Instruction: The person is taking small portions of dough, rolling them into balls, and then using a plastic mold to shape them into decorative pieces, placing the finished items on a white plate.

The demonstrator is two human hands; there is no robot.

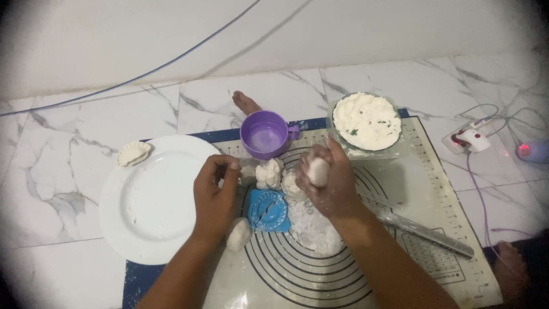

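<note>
Right now the right hand [327, 180] is curled around a ball of white dough [318, 171], fingers wrapped tight on it, held above the baking mat [434, 189] just below the clear bowl of white filling [366, 121]. Left hand [214, 191] sits at the mat's left edge beside the white plate [150, 197], fingertips pinched together near a small dough piece [247, 174]; cannot tell if it actually grips anything. Between the hands: a cluster of small dough lumps [270, 173], and below them a blue round dumpling press [267, 210] lying on the mat, touching a patch of loose flour [311, 226]. Another dough lump [238, 234] lies just beside the left wrist. Purple cup [266, 134] with liquid stands at the top of the mat, handle toward the bowl. One folded dumpling [134, 153] rests on the plate's upper left rim. Metal rolling pin [426, 232] lies diagonally on the mat to the right of the right forearm. Floor is white marble tile [68, 171]; a white power plug with cables [472, 139] lies off the mat at far right. A bare foot [246, 103] shows behind the cup.
</note>
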